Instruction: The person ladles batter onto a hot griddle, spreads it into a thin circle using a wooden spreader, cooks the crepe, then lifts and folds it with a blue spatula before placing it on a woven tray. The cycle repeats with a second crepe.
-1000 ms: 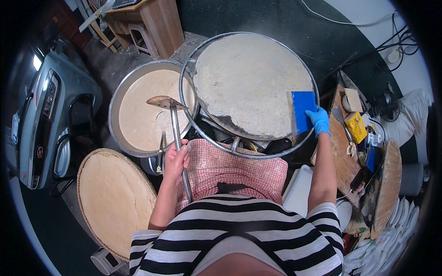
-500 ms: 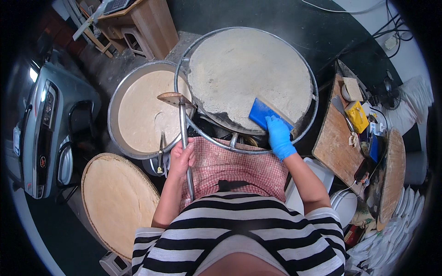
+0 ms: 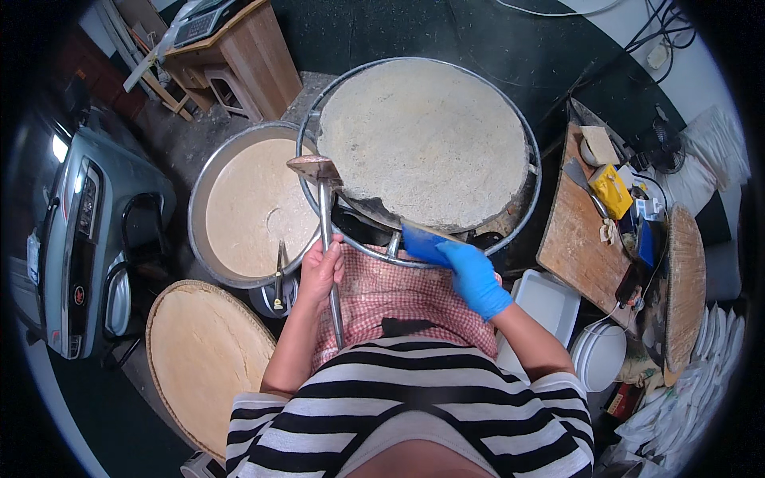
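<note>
My left hand (image 3: 322, 269), bare, is closed round the metal handle of a long-handled ladle (image 3: 315, 168). The ladle's batter-smeared head points away from me, over the gap between the pot and the griddle. In a blue glove, my right hand (image 3: 480, 280) grips a blue scraper (image 3: 425, 242) at the griddle's near edge. A pale, rough-surfaced layer of batter (image 3: 426, 143) covers most of the round griddle, with a bare dark patch at its near left. A metal ring (image 3: 535, 187) runs round the griddle. Left of it stands a wide metal pot (image 3: 201, 187) of beige batter.
A woven round tray holding stacked thin pancakes (image 3: 205, 362) lies at near left. A wooden board (image 3: 566, 239) with a yellow packet (image 3: 611, 191) stands at right, beside white tubs (image 3: 600, 354). A parked vehicle (image 3: 119, 207) is at far left; a wooden desk (image 3: 255, 68) stands behind.
My right hand has drawn the scraper toward me and left, from on the batter to the griddle's near edge. The ladle in my left hand has shifted slightly right.
</note>
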Demonstrator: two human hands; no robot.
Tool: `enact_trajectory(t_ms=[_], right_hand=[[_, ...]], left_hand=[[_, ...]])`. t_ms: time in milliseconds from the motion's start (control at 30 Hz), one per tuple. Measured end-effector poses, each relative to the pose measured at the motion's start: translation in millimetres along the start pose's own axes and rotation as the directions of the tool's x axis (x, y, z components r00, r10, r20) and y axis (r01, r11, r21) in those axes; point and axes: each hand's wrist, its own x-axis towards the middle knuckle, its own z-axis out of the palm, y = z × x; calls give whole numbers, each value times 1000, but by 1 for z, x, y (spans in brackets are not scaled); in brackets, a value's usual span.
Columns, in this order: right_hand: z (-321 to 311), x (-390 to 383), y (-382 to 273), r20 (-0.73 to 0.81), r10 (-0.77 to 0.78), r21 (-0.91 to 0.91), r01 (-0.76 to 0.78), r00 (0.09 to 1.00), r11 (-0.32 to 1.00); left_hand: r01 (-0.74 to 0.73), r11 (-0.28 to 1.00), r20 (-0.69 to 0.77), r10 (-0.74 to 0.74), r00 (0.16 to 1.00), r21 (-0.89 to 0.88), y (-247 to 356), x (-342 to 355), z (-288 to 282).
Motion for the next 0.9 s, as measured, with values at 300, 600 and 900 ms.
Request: enact_trajectory(t_ms=[300,600,900], right_hand=[[-36,-20,-8,259,598,965,-170,759,-202],[-17,-52,-43,271,658,963,-196,703,-187],[-15,-158,-32,171,960,974,107,223,-198]], left_hand=[[103,994,237,-109,965,36,-11,44,38],[138,903,518,-352,779,406,-92,48,119],[52,907,603,-320,730,418,-115,27,78]])
